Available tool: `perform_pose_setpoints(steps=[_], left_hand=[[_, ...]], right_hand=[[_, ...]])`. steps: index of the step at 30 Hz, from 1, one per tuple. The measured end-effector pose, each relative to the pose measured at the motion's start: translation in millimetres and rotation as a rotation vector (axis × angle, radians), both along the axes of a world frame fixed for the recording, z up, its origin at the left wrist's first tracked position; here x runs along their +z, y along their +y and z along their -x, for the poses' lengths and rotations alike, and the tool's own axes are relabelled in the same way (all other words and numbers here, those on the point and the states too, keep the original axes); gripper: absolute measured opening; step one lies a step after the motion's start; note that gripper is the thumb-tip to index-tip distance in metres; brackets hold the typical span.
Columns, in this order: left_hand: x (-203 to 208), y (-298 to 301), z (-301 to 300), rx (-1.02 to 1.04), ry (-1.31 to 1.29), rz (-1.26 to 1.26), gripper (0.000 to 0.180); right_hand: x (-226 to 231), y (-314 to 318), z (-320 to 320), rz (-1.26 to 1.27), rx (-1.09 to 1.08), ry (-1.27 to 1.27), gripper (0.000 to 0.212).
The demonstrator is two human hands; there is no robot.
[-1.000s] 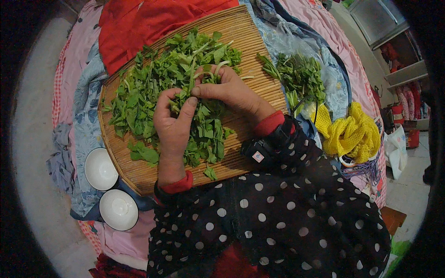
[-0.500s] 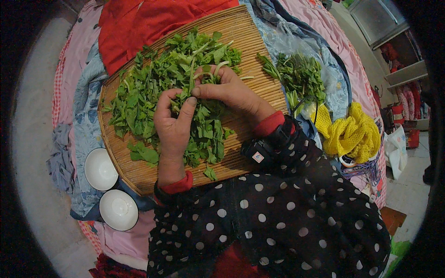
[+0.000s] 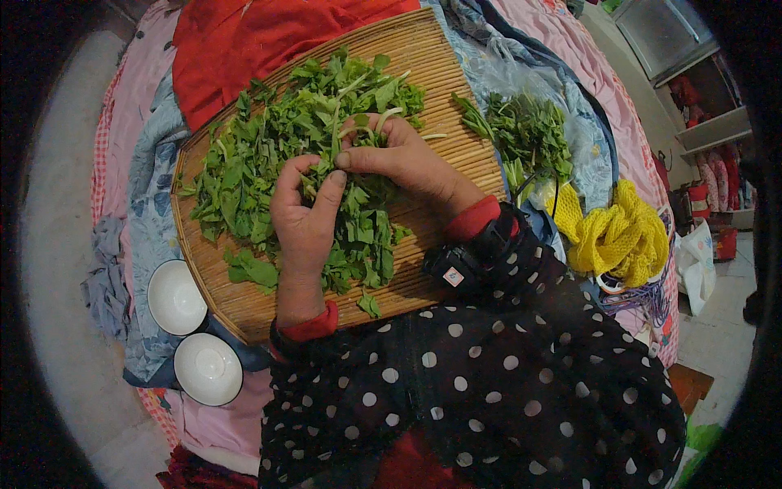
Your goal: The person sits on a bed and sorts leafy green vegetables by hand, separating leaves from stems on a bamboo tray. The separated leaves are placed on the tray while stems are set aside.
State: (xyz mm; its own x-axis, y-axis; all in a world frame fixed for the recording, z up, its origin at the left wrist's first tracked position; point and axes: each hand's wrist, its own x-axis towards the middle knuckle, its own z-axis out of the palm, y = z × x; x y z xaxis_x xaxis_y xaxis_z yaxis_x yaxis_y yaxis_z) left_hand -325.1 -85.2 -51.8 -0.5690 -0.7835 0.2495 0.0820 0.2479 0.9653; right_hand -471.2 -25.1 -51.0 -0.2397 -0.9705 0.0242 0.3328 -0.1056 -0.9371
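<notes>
A wide heap of leafy greens (image 3: 244, 171) covers much of a slatted bamboo mat (image 3: 456, 106). Over the heap, my right hand (image 3: 399, 159) pinches pale green stems (image 3: 358, 129) between thumb and fingers, and some stems curl over its fingers. My left hand (image 3: 305, 200) is close beside it, thumb and fingers closed around leafy greens near the stems' lower end. The thumbs of both hands nearly meet. What lies inside the left fingers is partly hidden.
Two white bowls (image 3: 177, 298) stand left of the mat. More greens in a clear plastic bag (image 3: 529, 134) lie to its right, above a yellow knitted cloth (image 3: 623, 236). Red fabric (image 3: 277, 41) lies at the far side, and patterned bedding spreads beneath everything.
</notes>
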Motion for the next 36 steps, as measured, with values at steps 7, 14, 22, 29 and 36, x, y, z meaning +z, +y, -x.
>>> perform_pose_setpoints(steps=[7,14,22,29,36], left_hand=[[-0.3,-1.0,-1.0,0.003,-0.029,0.029,0.022],[-0.8,-1.7,0.5,0.006,-0.023,0.076,0.022],[-0.6,-1.0,-0.1,-0.009,-0.009,0.034,0.021],[-0.3,-1.1,0.1,0.011,-0.036,0.076,0.021],[-2.7,-2.8,1.2,0.024,-0.051,0.093,0.020]], right_hand=[[-3.8,-1.6,0.0,0.021,-0.006,0.002,0.023],[-3.5,-1.7,1.2,0.027,0.014,0.021,0.023],[-2.8,-0.7,0.7,0.022,0.012,-0.006,0.025],[-1.7,-1.9,2.2,-0.003,0.000,0.065,0.025],[1.6,1.3,0.3,-0.034,0.024,-0.039,0.023]])
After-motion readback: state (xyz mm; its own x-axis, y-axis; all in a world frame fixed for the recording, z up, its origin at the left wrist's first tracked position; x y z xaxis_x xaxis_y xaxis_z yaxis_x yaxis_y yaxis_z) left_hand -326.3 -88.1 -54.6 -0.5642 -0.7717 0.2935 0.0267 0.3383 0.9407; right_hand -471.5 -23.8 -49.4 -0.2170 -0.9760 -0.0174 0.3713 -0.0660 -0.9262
